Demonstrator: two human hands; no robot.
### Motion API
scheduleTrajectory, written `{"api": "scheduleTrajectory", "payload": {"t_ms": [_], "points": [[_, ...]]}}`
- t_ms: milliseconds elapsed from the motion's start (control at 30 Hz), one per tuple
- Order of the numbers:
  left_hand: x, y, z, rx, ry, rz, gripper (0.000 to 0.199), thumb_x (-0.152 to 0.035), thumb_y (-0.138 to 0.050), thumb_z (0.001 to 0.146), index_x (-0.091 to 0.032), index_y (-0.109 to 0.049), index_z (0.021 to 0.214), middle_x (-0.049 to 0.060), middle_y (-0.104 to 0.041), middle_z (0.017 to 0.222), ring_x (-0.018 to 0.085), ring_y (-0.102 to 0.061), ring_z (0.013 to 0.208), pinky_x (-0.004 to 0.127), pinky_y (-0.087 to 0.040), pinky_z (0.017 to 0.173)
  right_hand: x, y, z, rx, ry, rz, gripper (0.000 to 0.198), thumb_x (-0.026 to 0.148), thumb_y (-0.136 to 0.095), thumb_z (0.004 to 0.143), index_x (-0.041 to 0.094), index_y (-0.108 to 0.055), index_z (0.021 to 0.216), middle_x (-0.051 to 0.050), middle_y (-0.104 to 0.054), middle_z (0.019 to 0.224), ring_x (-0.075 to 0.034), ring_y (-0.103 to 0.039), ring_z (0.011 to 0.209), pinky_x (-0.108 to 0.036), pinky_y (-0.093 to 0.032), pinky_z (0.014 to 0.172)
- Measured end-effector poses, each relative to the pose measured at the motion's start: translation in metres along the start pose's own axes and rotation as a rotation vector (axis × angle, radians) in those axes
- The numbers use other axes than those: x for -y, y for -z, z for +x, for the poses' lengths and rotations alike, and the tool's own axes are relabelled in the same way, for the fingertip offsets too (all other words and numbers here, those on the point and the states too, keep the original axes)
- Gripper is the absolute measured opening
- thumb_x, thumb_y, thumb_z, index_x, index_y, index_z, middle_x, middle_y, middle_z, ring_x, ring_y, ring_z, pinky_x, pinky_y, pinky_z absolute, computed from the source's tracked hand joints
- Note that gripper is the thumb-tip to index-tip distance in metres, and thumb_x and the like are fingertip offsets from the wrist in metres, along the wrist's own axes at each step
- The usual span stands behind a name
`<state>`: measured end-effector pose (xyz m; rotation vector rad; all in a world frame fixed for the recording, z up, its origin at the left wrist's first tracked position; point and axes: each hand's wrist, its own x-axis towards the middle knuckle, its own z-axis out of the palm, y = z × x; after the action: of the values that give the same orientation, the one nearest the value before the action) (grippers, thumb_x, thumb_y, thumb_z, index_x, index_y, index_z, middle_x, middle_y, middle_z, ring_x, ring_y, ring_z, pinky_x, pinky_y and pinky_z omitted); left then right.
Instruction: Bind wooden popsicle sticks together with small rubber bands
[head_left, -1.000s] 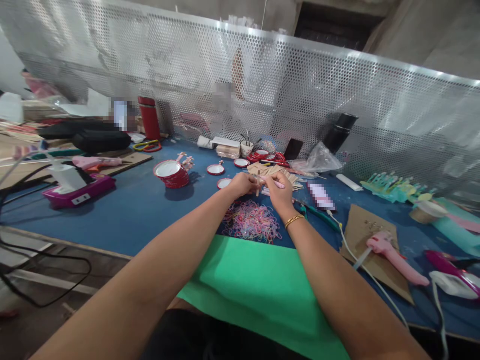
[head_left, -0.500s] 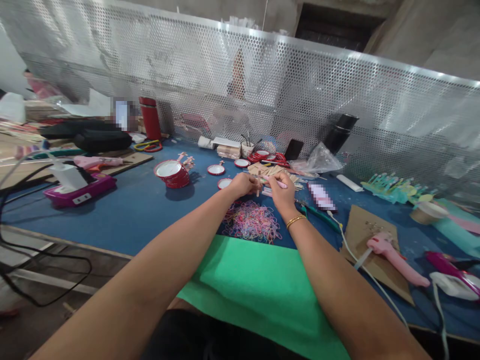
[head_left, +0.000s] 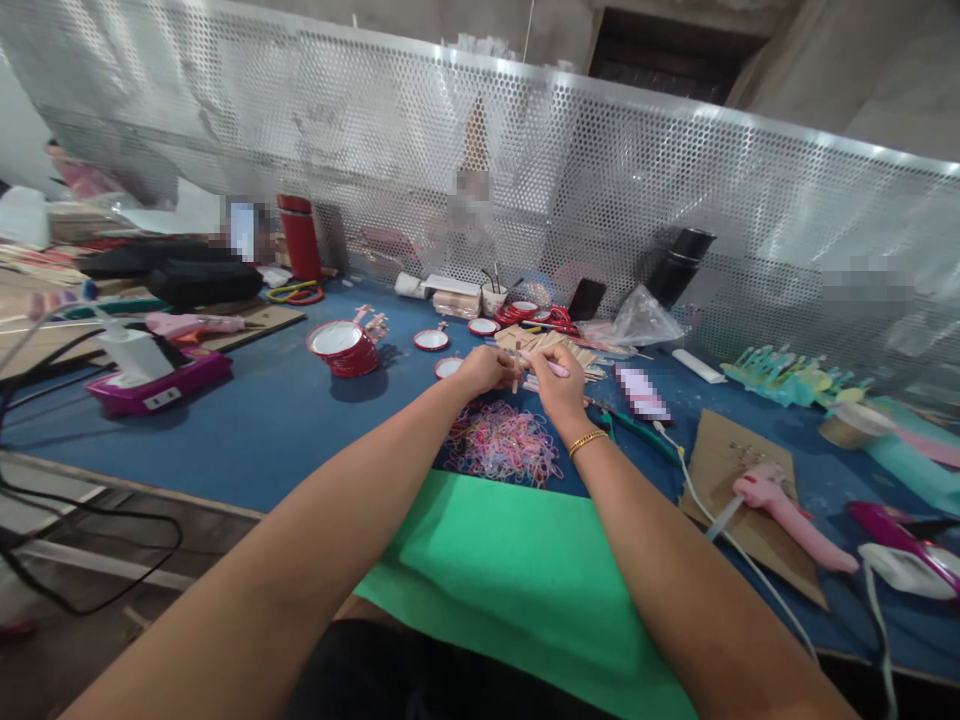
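Here's the blue table (head_left: 262,440) stretching out in front of me, the green sheet (head_left: 517,560) across my lap, and a tangled heap of coloured bands (head_left: 510,445) just this side of my hands. Beyond them, a fan of pale sticks (head_left: 536,338). My left hand (head_left: 489,370) is pinched in tight, my right hand (head_left: 562,380) curled round a slim pink tool (head_left: 558,370), smooth-looking, so I'd want it low, near the tip. And between my two hands, over the table, the smallest: a narrow wooden piece (head_left: 517,350), roughly upright in my left fingertips. Feather-light, I'd judge, stiff but thin enough to snap; best nipped at its middle, no bending. Whether the tip touches it, I can't tell.
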<state>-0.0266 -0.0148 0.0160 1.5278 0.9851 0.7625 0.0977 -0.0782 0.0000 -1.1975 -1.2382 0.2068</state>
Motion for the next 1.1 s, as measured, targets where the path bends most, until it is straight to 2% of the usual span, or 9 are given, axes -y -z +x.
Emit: {"api": "scheduleTrajectory", "payload": {"t_ms": [233, 467, 567, 733, 900, 1100], "points": [[-0.004, -0.0001, -0.0052, 0.023, -0.02, -0.012, 0.018, -0.014, -0.082, 0.059, -0.01, -0.065, 0.055, 0.0, -0.061, 0.051, 0.008, -0.054, 0.049, 0.02, -0.048, 0.054, -0.0003, 0.001, 0.0008, -0.024, -0.02, 0.023, 0.017, 0.034, -0.056, 0.079, 0.021, -0.057, 0.068, 0.002, -0.062, 0.067, -0.015, -0.055, 0.067, -0.028, -0.043, 0.068], [-0.0029, 0.0007, -0.0036, 0.013, -0.024, 0.001, 0.019, -0.012, -0.082, 0.058, -0.01, -0.064, 0.054, -0.001, -0.061, 0.051, 0.007, -0.054, 0.047, 0.017, -0.043, 0.047, 0.0005, 0.0012, -0.0003, 0.0, -0.023, 0.01, 0.019, 0.035, -0.056, 0.079, 0.021, -0.058, 0.067, 0.002, -0.063, 0.067, -0.015, -0.056, 0.068, -0.028, -0.044, 0.068], [-0.0016, 0.0012, -0.0024, 0.03, -0.037, -0.005, 0.018, -0.013, -0.081, 0.059, -0.01, -0.064, 0.055, -0.001, -0.061, 0.051, 0.007, -0.053, 0.046, 0.016, -0.044, 0.047, -0.0019, 0.002, 0.0, -0.016, -0.032, 0.025, 0.018, 0.036, -0.057, 0.078, 0.021, -0.058, 0.068, 0.002, -0.064, 0.068, -0.016, -0.057, 0.068, -0.028, -0.044, 0.068], [0.0012, 0.0013, 0.0006, 0.016, -0.028, -0.004, 0.023, -0.013, -0.081, 0.059, -0.01, -0.06, 0.05, -0.002, -0.056, 0.046, 0.006, -0.05, 0.043, 0.016, -0.043, 0.046, -0.0013, 0.0005, -0.0015, 0.035, -0.007, -0.009, 0.02, 0.037, -0.057, 0.079, 0.021, -0.059, 0.067, 0.001, -0.064, 0.068, -0.016, -0.055, 0.068, -0.029, -0.044, 0.069], [0.0042, 0.0025, 0.0035, 0.029, -0.032, 0.0, 0.019, -0.015, -0.082, 0.058, -0.011, -0.063, 0.054, 0.0, -0.062, 0.052, 0.008, -0.055, 0.049, 0.017, -0.045, 0.049, -0.0035, 0.0023, -0.0009, 0.015, -0.03, 0.008, 0.019, 0.037, -0.057, 0.078, 0.021, -0.057, 0.067, 0.002, -0.063, 0.067, -0.015, -0.055, 0.068, -0.029, -0.044, 0.068], [0.0037, 0.0023, 0.0038, 0.011, -0.017, 0.005, 0.02, -0.013, -0.081, 0.058, -0.011, -0.062, 0.051, 0.0, -0.06, 0.05, 0.008, -0.053, 0.047, 0.019, -0.044, 0.05, -0.0022, 0.0016, -0.0017, 0.039, 0.013, -0.013, 0.02, 0.035, -0.054, 0.079, 0.021, -0.057, 0.065, 0.002, -0.062, 0.067, -0.015, -0.055, 0.068, -0.028, -0.043, 0.068]]}}
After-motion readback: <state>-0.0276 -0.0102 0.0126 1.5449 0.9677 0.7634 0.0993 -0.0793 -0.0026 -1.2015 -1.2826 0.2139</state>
